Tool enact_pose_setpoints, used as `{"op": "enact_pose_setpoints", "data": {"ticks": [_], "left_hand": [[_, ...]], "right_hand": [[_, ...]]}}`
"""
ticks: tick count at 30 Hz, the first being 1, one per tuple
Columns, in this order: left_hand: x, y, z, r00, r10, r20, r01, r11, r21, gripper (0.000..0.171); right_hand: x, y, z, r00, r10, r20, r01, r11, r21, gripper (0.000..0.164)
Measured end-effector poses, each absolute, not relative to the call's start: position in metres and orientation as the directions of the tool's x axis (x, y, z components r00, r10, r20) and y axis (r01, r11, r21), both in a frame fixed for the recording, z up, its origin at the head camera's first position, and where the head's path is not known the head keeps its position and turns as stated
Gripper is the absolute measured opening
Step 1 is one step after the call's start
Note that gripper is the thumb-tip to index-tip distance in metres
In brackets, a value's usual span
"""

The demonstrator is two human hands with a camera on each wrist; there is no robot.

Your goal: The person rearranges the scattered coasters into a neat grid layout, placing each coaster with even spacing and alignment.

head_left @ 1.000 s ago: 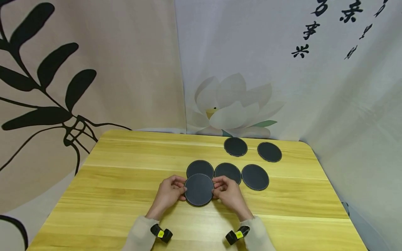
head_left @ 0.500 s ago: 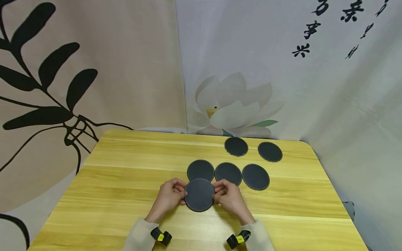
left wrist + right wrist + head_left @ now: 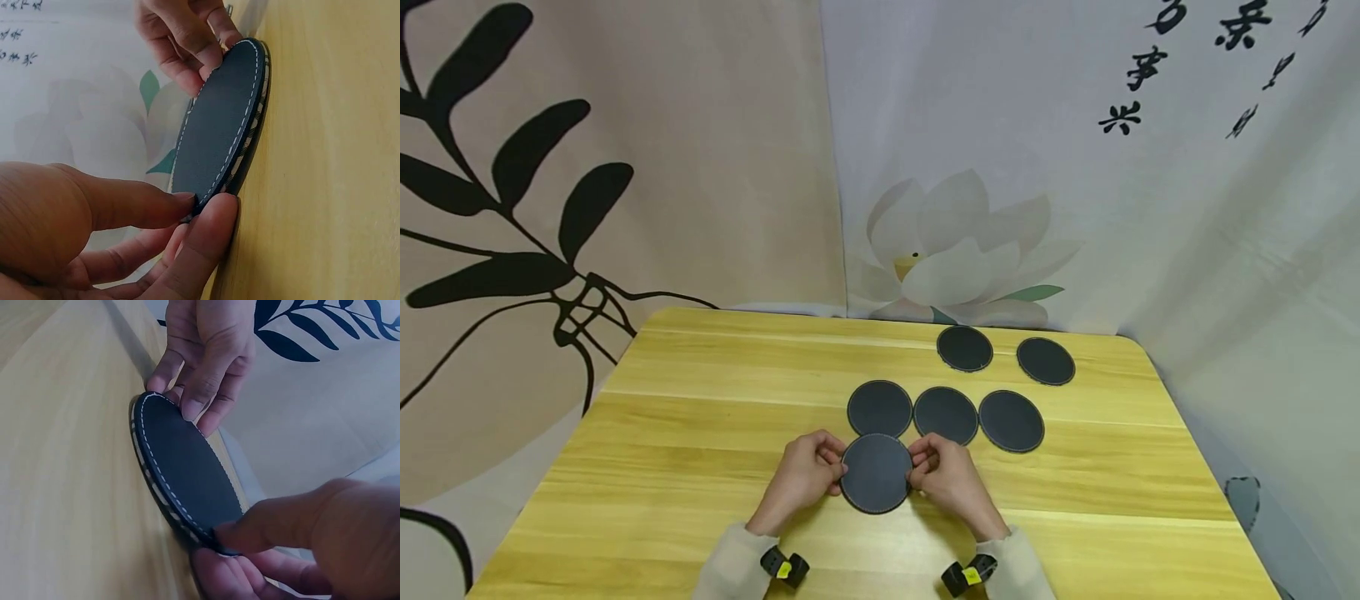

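A round black coaster (image 3: 877,473) with white stitching round its rim lies between both hands, low over the table. My left hand (image 3: 807,471) pinches its left edge, thumb on top and fingers below. On the opposite edge, my right hand (image 3: 949,477) pinches it the same way. The left wrist view shows the coaster (image 3: 215,125) edge-on, with a pale patterned side. Just beyond it is the left coaster (image 3: 880,407) of a row, whose near rim it meets or slightly covers. Whether the held coaster touches the wood is unclear.
The row continues with a middle coaster (image 3: 946,414) and a right coaster (image 3: 1011,421), side by side. Two more, a back coaster (image 3: 965,348) and a far-right coaster (image 3: 1046,361), lie near the far edge of the wooden table (image 3: 700,392). A printed curtain (image 3: 737,167) hangs behind.
Both hands have drawn the held coaster a little toward the body, uncovering most of the left row coaster that it overlapped before. The other coasters stay put.
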State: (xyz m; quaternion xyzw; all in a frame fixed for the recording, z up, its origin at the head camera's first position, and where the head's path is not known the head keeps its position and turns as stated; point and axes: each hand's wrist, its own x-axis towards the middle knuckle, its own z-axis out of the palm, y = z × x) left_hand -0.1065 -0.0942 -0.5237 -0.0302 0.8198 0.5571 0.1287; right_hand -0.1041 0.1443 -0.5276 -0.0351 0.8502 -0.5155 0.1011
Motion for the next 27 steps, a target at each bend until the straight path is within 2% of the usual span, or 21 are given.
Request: {"op": "enact_pose_setpoints", "data": {"ticks": [27], "left_hand": [[-0.1060, -0.0971, -0.5226, -0.960, 0.127, -0.251, -0.169, 0.453, 0.876, 0.012]], "right_hand": [[-0.1036, 0.1420, -0.5266, -0.959, -0.263, -0.110, -0.068, 0.588, -0.806, 0.023]]}}
